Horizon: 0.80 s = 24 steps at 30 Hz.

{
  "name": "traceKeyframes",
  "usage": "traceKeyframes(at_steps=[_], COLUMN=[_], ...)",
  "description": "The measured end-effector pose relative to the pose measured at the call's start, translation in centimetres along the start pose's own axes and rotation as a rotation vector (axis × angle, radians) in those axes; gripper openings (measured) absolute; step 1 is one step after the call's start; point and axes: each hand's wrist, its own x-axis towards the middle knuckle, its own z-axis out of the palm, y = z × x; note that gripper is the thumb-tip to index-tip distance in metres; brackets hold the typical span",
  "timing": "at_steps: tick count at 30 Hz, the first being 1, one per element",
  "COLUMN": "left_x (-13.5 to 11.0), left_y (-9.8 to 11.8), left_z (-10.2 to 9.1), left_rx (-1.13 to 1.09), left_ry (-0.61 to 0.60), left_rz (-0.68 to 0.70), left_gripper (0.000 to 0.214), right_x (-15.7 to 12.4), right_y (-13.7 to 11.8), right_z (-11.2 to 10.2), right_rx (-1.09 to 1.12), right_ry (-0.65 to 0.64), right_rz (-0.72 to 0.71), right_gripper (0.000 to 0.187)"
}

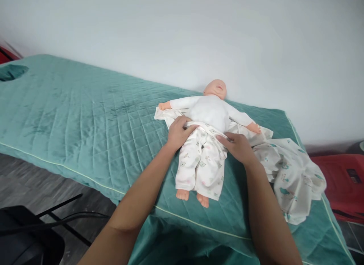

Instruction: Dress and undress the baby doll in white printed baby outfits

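A baby doll point(212, 109) with a white cloth body lies on its back, its head toward the wall and its feet toward me. White printed baby pants point(203, 158) cover its legs, and the bare toes stick out of the cuffs. My left hand point(179, 132) grips the waistband at the doll's hip on the left, thumb on top. On the other side my right hand point(237, 145) pinches the same waistband between thumb and fingers. Under the doll's back and arms a white garment point(264, 134) is spread out.
A quilted green cover point(99, 124) lies over the bed against a white wall point(170, 37). Another white printed garment point(292, 177) is crumpled at the right. A red plastic object point(344, 181) stands beyond the bed's right end. Something black point(28, 234) with thin legs is at lower left.
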Motion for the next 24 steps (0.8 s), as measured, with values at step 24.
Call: traceKeyframes(at_steps=[24], left_x=[1.3], left_y=[1.6], left_z=[0.9], left_rx=[0.041], left_ry=[0.076], left_rz=[-0.025], left_gripper=[0.020], right_x=[-0.1], right_y=[0.5], right_z=[2.1], right_rx=[0.351], right_ry=[0.131], right_rz=[-0.093], right_gripper=[0.034])
